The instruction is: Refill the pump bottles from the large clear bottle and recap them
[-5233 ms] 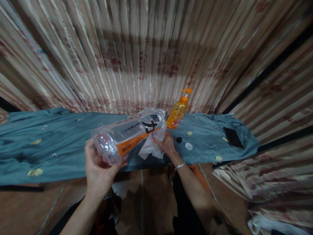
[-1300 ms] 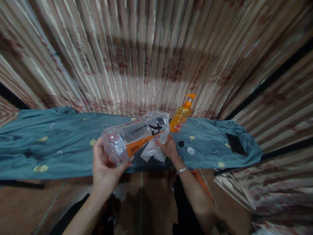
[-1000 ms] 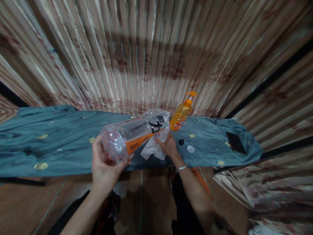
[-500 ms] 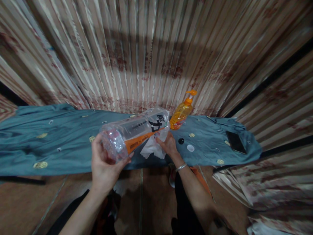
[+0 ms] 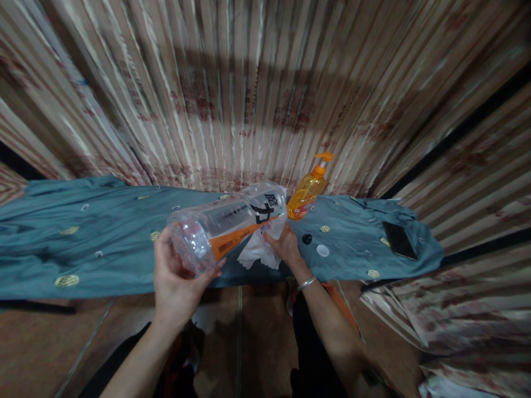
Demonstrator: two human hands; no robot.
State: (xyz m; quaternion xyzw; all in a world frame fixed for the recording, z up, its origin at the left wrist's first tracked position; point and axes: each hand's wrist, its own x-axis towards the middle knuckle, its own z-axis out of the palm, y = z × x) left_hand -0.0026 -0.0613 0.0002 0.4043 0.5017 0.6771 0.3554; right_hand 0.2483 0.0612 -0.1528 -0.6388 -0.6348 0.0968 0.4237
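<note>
My left hand (image 5: 178, 284) is wrapped round the base end of a large clear plastic bottle (image 5: 232, 215) with an orange and black label. The bottle lies tilted in the air over the cloth, its far end up and to the right. At that far end, my right hand (image 5: 284, 243) is closed on a crumpled white tissue (image 5: 259, 252), pressed near the bottle's side. Its fingertips are partly hidden by the tissue. Just beyond my right hand stands an orange pump bottle (image 5: 305, 193) of yellow liquid.
A teal patterned cloth (image 5: 112, 243) covers the narrow table. Right of my right hand lie a small black cap (image 5: 307, 239) and a white disc (image 5: 322, 251). Farther right rests a black phone (image 5: 399, 240). A striped curtain (image 5: 232, 99) hangs close behind, with dark poles at the sides.
Almost nothing differs. The view has shifted very slightly; both hands keep the same hold on the bottle and the tissue.
</note>
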